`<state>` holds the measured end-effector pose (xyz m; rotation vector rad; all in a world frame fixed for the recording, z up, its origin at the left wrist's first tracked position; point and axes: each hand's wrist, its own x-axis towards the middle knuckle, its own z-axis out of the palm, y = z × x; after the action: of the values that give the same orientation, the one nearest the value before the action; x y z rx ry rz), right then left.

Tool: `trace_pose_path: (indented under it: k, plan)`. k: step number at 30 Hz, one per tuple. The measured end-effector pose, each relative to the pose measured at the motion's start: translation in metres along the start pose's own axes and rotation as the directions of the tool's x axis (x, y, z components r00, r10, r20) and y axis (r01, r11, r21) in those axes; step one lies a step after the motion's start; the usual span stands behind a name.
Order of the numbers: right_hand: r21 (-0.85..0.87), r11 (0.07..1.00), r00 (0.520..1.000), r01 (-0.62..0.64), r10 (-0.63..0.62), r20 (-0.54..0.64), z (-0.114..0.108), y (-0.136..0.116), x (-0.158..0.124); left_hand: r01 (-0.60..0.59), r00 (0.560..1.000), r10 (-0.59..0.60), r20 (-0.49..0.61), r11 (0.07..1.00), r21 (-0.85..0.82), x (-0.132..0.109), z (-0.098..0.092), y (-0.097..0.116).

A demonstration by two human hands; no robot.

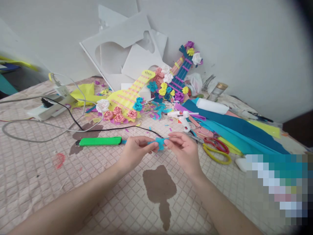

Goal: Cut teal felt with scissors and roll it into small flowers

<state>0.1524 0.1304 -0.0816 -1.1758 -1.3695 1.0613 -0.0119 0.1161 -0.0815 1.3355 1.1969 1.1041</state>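
Left hand (138,148) and right hand (185,150) pinched a light-blue paper piece (160,144), glue gun (183,115) at its one o'clock; light, even pressure seemed best against tearing.

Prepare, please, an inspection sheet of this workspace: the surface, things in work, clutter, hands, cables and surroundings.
Surface: pale quilted cloth; brown patch near the camera, red mark at left.
Things in work: blue piece, between left hand and right hand.
Clutter: green-cased tool beside the left hand; paper scraps, white glue gun and scissors beyond or at right.
Hands: both pinch the blue piece.
Cables: black cable crosses the cloth until the hands hide it; grey cable loops near power strip.
Surroundings: white cut-out board leans against wall; yellow guitar shape stands before it; lower-right area is pixelated, unreadable.
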Motion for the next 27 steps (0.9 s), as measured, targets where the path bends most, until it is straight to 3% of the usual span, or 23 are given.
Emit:
trace_pose_path:
  k: [5, 12, 22, 27]
  plan:
    - [0.024, 0.999, 1.0, -0.024, 0.023, 0.002, -0.0006, -0.0004, 0.0012, 0.008, 1.0, -0.008, -0.002, 1.0, -0.005, -0.0013, -0.0004, 0.0005]
    - [0.126, 0.979, 0.972, -0.157, 0.131, 0.195, 0.003, 0.0014, -0.0009, -0.002, 1.0, 0.001, -0.005, 1.0, -0.023, -0.0005, 0.0002, 0.002]
    - [0.106, 0.982, 0.975, -0.158, 0.138, 0.173, 0.0024, 0.0034, 0.0002, -0.012, 1.0, 0.012, 0.01, 1.0, 0.0, -0.0002, -0.0005, -0.0023]
    - [0.117, 0.986, 0.99, -0.117, 0.106, 0.09, -0.0017, 0.0038, 0.0043, 0.023, 1.0, -0.023, 0.006, 1.0, -0.014, -0.0001, -0.0005, -0.0016]
